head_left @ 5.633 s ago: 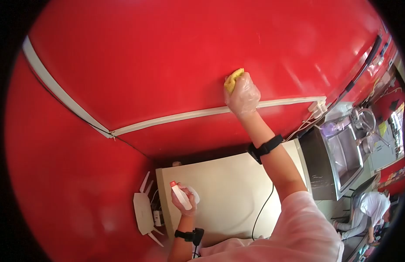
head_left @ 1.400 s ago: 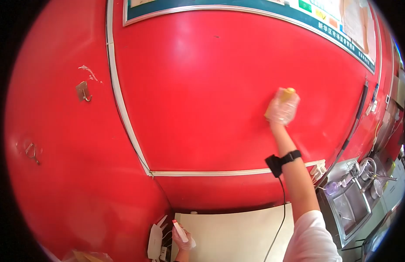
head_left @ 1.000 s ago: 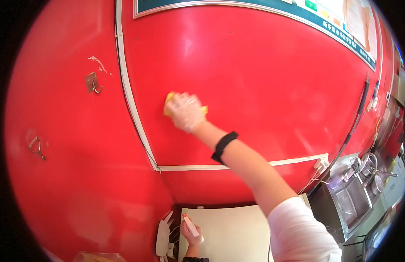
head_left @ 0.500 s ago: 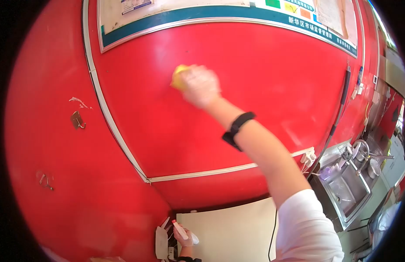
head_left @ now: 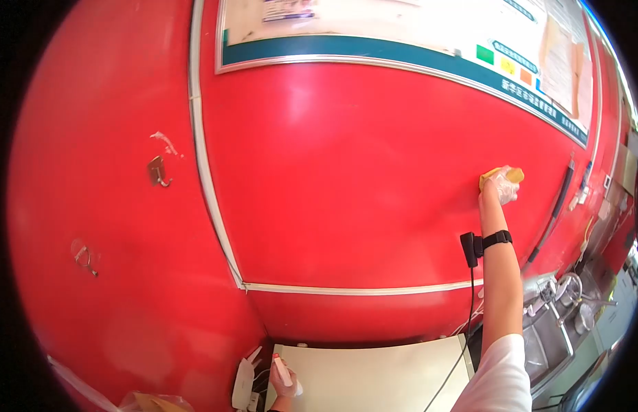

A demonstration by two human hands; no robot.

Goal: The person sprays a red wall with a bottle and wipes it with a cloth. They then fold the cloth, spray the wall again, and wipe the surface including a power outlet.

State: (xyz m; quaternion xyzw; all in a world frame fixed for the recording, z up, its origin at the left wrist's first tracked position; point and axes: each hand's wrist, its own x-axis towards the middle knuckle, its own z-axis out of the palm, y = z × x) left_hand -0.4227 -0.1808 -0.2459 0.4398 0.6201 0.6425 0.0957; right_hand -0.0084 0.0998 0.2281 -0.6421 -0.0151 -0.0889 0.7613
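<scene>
A yellow cloth (head_left: 515,175) is pressed to the red wall (head_left: 346,178) at the right by my right hand (head_left: 504,187). That hand wears a clear plastic glove, and its fingers are closed on the cloth. Low in the view, my left hand (head_left: 286,382) is wrapped round a white spray bottle (head_left: 282,369) with a red tip, over the left end of a cream-coloured surface (head_left: 374,374). A black strap with a small device and a cable (head_left: 497,239) circles my right wrist.
A framed notice board (head_left: 374,49) spans the wall above. Hooks (head_left: 157,172) hang on the left wall. A white router-like box (head_left: 243,384) stands beside my left hand. At the right are a metal sink (head_left: 549,343) and a dark pole (head_left: 561,196).
My right hand has moved far to the right and somewhat lower along the wall with the yellow cloth. The view has shifted, while my left hand still holds the bottle.
</scene>
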